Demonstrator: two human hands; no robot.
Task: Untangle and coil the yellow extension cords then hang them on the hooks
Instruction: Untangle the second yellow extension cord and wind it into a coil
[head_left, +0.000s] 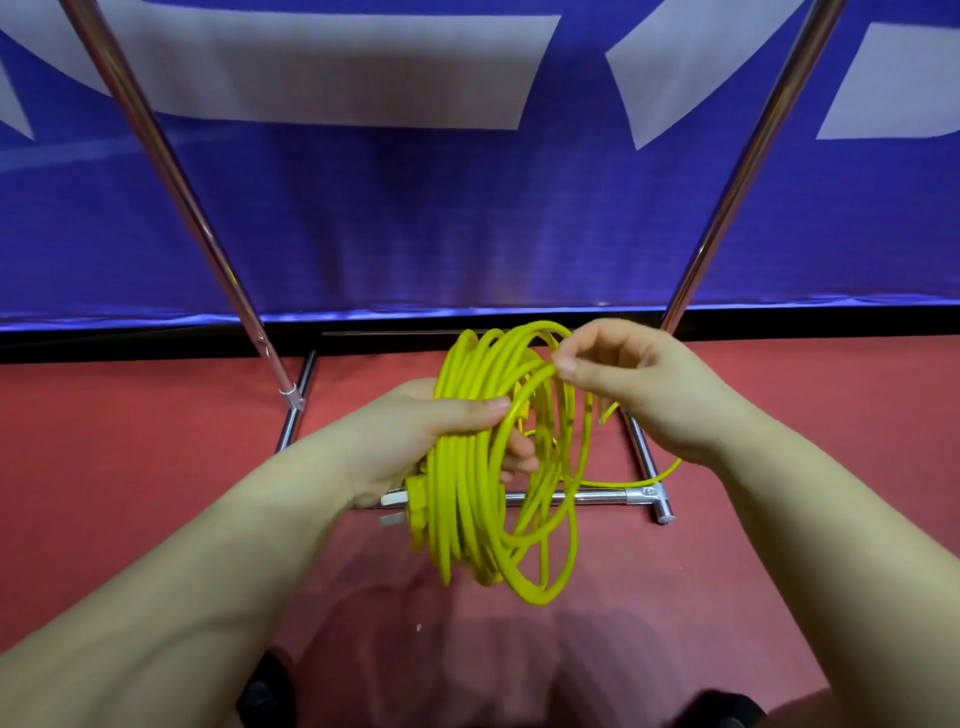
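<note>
Yellow extension cord (467, 467), rubbery and wound into a loose coil of many loops, sits up in the air between both hands, over the red carpet floor (130, 441). Left hand (415, 431) is wrapped around the bundle, thumb across the top, with the cord's yellow plug and its pale prongs (395, 506) poking out below the wrist. Right hand (634, 374) pinches one strand at the top. A loose tail runs down past the shiny chrome rack frame (644, 457), blue banner (467, 223) behind.

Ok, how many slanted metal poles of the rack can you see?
2: the left pole slants down to the base; the right pole drops behind the right hand. Others may lie outside the view.
</note>
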